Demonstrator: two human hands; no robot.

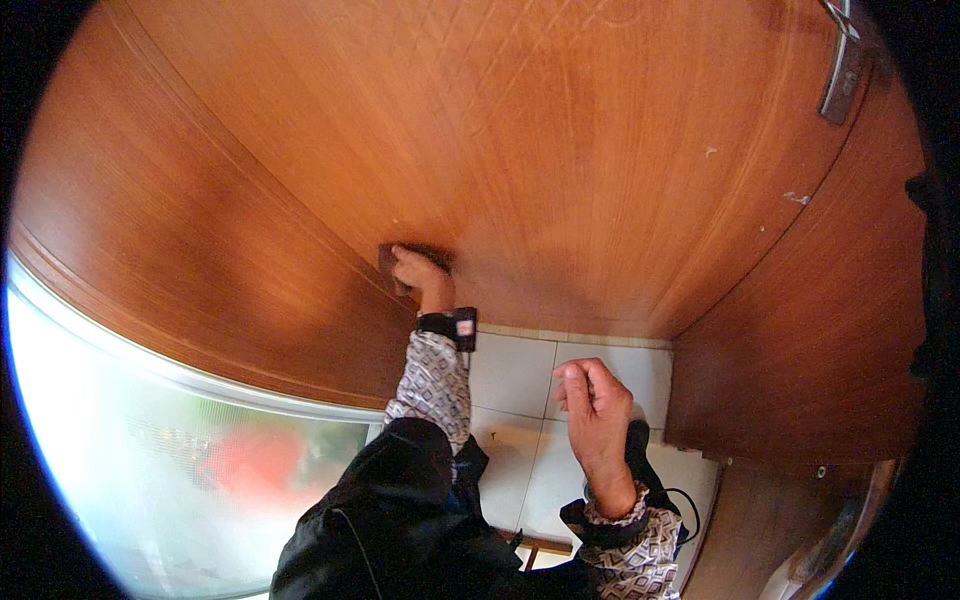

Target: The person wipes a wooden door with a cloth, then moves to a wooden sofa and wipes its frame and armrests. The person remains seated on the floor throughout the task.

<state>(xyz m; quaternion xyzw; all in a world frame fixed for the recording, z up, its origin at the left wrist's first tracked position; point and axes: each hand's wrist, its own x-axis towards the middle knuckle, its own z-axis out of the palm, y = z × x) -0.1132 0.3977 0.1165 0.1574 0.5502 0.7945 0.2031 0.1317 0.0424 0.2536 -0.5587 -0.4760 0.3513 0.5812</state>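
A bright window [150, 480] stands left of white tiles [510, 375]

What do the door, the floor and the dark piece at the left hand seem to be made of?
Door: wood or wood-look veneer, semi-gloss, from the streaked brown grain and soft sheen.
Floor: probably glazed ceramic tile, pale with straight seams.
Dark piece: perhaps cloth, matt brown; the left hand covers too much to be sure.

Window [110, 430] glare — fisheye distortion
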